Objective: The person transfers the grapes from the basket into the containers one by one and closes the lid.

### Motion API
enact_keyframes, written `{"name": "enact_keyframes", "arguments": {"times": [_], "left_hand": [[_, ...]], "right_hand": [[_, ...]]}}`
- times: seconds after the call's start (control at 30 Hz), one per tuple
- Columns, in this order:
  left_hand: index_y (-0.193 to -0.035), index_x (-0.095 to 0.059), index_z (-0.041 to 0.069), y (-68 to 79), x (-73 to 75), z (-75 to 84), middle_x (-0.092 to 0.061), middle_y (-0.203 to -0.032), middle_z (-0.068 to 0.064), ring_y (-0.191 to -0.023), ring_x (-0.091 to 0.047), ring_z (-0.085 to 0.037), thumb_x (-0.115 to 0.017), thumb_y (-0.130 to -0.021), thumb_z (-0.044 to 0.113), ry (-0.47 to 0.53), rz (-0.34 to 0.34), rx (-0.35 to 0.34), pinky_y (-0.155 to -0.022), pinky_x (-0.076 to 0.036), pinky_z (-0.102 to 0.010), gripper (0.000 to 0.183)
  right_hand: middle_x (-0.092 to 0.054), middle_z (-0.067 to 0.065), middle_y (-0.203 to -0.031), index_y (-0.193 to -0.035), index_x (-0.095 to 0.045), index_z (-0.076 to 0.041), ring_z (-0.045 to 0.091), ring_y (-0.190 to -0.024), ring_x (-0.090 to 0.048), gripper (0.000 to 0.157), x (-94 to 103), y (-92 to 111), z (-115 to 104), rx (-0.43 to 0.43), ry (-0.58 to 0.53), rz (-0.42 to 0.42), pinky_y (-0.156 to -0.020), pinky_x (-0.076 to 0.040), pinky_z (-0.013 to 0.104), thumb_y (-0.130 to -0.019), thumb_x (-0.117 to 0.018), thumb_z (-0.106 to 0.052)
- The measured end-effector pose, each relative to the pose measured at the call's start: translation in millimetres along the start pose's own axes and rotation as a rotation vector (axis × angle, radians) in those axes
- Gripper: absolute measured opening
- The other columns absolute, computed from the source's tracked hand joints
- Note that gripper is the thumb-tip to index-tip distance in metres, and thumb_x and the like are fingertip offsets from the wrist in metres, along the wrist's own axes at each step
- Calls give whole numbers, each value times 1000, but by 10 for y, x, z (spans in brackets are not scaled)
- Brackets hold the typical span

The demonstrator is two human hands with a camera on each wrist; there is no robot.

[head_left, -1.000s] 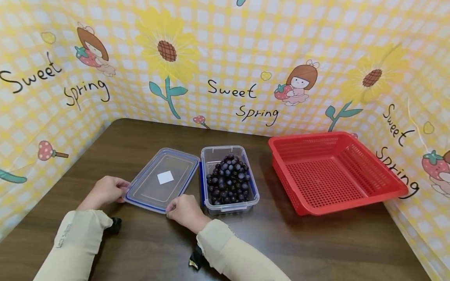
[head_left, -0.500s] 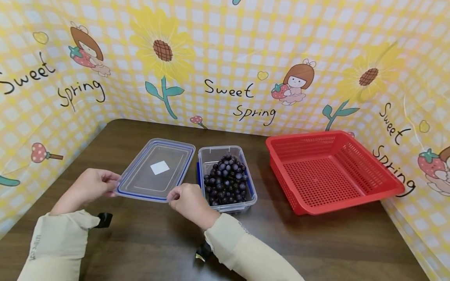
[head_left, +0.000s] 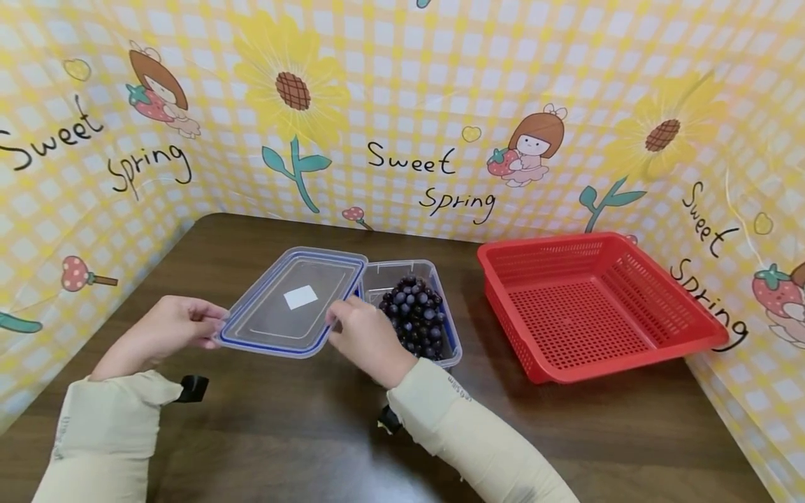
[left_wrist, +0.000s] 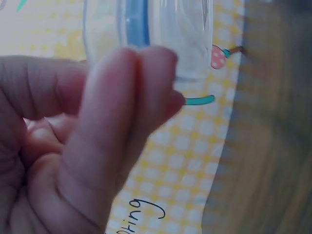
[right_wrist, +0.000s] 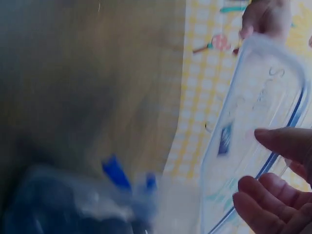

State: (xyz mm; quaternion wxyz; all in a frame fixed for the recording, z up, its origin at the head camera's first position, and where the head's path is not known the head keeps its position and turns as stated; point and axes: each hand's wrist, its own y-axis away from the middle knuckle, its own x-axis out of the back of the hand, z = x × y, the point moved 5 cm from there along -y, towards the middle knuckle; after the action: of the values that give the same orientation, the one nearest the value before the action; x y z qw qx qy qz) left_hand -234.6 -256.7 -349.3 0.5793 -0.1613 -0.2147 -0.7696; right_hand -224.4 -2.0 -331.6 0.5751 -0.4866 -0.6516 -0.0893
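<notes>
A clear plastic lid (head_left: 277,314) with a blue seal ring and a white square label is held up off the table, tilted. My left hand (head_left: 172,328) pinches its near left corner between thumb and fingers, seen close in the left wrist view. At the lid's right edge is my right hand (head_left: 371,339). In the right wrist view, the right thumb and fingers (right_wrist: 258,200) stand apart beside the lid edge. Just right of the lid is a clear food container (head_left: 454,342) heaped with dark purple grapes (head_left: 415,314). Lid and right hand hide its left side.
To the right stands a red perforated plastic basket (head_left: 578,314) with nothing in it. All of this is on a dark wood table (head_left: 283,433). A yellow checked cloth (head_left: 402,91) with printed flowers and words hangs behind and along both sides.
The lid has risen off the table and, lately, shifted right to the container's left side. My right hand has slid from the lid's near right corner up its right edge.
</notes>
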Motion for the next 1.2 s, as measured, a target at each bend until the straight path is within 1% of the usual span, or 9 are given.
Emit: {"name": "enact_keyframes", "arguments": {"times": [0.17, 0.33, 0.43, 0.53, 0.67, 0.73, 0.93, 1.07, 1.2], "left_hand": [[-111, -47, -31, 28, 27, 75, -70, -81, -5, -66, -66, -11, -52, -92, -7, 101, -21, -37, -60, -56, -26, 30], [-107, -54, -27, 47, 17, 200, -70, -79, 1, -65, -65, -11, -53, -92, -7, 147, -28, -92, -59, -56, -26, 25], [-101, -68, -11, 48, -16, 266, -71, -80, 1, -65, -65, -12, -52, -93, -7, 221, -50, -109, -61, -56, -26, 19], [-98, -74, 14, 52, -65, 333, -72, -86, 2, -68, -67, -13, -47, -96, -4, 358, -94, -139, -63, -56, -25, 33], [-97, -75, 20, 9, -154, 423, -72, -94, 3, -71, -69, -13, -39, -99, -6, 534, -105, -256, -64, -56, -24, 44], [-106, -73, 8, -29, -218, 457, -71, -99, 4, -76, -69, -10, -43, -96, -9, 487, -49, -309, -67, -55, -22, 35], [-121, -60, -9, -174, -516, 616, -67, -112, -17, -83, -62, 0, -67, -84, -3, 42, 165, -339, -66, -52, -21, 37], [-104, -68, -8, -250, -645, 744, -70, -97, -21, -78, -64, 0, -74, -82, 3, 37, 279, -421, -66, -52, -19, 25], [-95, -67, -11, -264, -759, 801, -71, -88, -19, -77, -63, 4, -73, -79, -8, 131, 386, -522, -66, -52, -16, 18]], "right_hand": [[-60, 5, -90, -89, -70, -8, 14, -68, -59, 13, 186, -21, 179, -5, 51, 77, -56, -49, 20, -79, -78, -9], [-64, 7, -96, -87, -71, -7, 18, -82, -62, 17, 340, 46, 324, 121, 61, 262, -72, -54, 28, -75, -81, -7], [-68, 7, -94, -87, -72, -6, 18, -85, -65, 18, 402, 113, 403, 183, 66, 346, -78, -54, 29, -73, -82, -6], [-70, 6, -92, -87, -72, -5, 18, -88, -66, 18, 450, 176, 501, 185, 28, 373, -80, -54, 30, -72, -82, -4], [-71, 7, -89, -86, -71, -3, 19, -79, -66, 18, 502, 236, 636, 100, -107, 344, -72, -56, 30, -71, -82, -2], [-70, 9, -89, -85, -71, -1, 19, -73, -65, 17, 528, 264, 689, 50, -195, 333, -67, -56, 31, -71, -82, 1], [-69, 15, -86, -83, -69, 4, 26, -74, -68, 17, 615, 371, 772, -64, -499, 314, -66, -57, 35, -71, -79, 8], [-68, 11, -81, -82, -70, 1, 23, -73, -67, 19, 718, 425, 813, -111, -510, 355, -67, -57, 34, -68, -83, 2], [-68, 9, -78, -84, -72, 0, 24, -70, -64, 22, 841, 485, 835, -32, -424, 431, -64, -54, 29, -66, -85, 1]]}}
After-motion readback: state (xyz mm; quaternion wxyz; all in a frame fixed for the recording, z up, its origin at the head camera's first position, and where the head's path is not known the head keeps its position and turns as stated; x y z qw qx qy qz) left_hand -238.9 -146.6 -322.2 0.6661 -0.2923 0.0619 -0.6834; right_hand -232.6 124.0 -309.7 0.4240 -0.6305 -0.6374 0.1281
